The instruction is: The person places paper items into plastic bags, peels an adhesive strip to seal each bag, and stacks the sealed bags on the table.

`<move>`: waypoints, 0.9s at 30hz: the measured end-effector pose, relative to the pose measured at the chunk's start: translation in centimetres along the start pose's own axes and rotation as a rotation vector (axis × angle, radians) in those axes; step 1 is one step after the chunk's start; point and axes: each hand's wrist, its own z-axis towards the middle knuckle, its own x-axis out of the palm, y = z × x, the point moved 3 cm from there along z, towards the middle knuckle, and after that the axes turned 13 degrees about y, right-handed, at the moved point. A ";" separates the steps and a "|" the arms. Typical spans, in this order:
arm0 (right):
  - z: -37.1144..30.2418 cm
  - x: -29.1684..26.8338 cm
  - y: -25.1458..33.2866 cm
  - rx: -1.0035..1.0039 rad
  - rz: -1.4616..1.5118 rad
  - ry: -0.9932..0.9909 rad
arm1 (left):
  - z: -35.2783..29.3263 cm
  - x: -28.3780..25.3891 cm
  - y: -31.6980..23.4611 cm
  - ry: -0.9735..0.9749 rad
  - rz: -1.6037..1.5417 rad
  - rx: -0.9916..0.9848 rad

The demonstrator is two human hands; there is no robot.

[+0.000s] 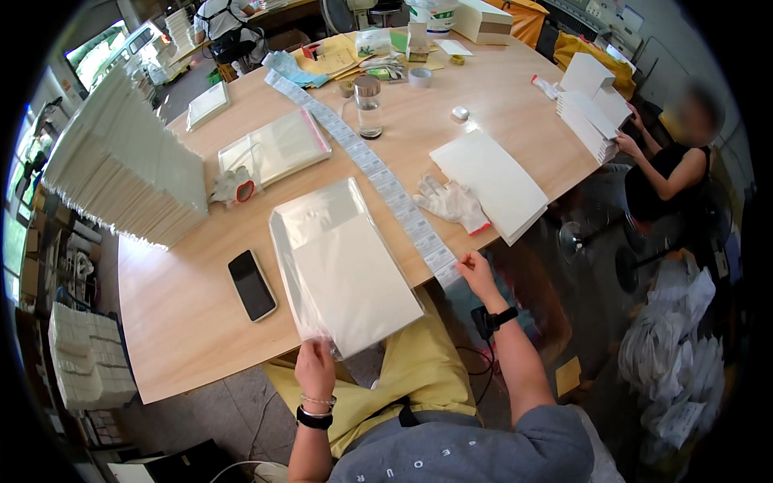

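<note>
Label strip [378,172], one; phone [252,286], one

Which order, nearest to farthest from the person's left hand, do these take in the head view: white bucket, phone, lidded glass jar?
Measured from the left hand:
1. Phone: just ahead, to its left.
2. Lidded glass jar: well ahead, slightly right, on the table.
3. White bucket: farther still, toward the far end, right of the jar.

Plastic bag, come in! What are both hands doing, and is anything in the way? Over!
Left hand: fingers pinching plastic bag. Right hand: at label strip's near end. Bag: near end past table edge. Phone beside bag, not on it.
</note>
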 end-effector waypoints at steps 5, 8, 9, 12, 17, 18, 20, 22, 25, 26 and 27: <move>-1.2 0.6 6.2 0.006 -0.047 0.185 | 4.8 6.8 -7.0 0.503 -0.701 0.186; -1.6 0.9 9.2 -0.063 -0.248 0.222 | 7.9 12.3 -10.9 1.101 -1.293 -0.412; -1.7 0.9 10.0 -0.097 -0.332 0.225 | 8.4 13.6 -11.6 1.172 -1.419 -0.518; -2.2 0.5 10.2 -0.086 -0.399 0.181 | 9.4 14.9 -12.7 1.079 -1.287 -0.425; -2.7 0.2 9.7 -0.107 -0.445 0.139 | 9.5 15.6 -12.8 1.089 -1.258 -0.397; -3.0 0.2 9.7 -0.142 -0.470 0.118 | 9.5 16.0 -12.7 1.078 -1.244 -0.394; -3.7 0.9 11.3 -0.293 -0.636 0.032 | 9.7 16.5 -12.6 1.014 -1.254 -0.390; -4.2 2.0 15.1 -0.482 -0.677 0.024 | 9.9 16.5 -12.4 0.974 -1.236 -0.390; -1.9 3.9 16.3 -0.455 -0.498 0.026 | 9.7 16.2 -10.7 0.848 -1.081 -0.215; 0.2 5.3 16.1 -0.335 -0.401 0.042 | 9.0 14.8 -10.6 0.722 -1.031 -0.104; 2.5 6.7 15.7 -0.218 -0.303 0.060 | 8.2 13.2 -10.4 0.596 -0.979 0.008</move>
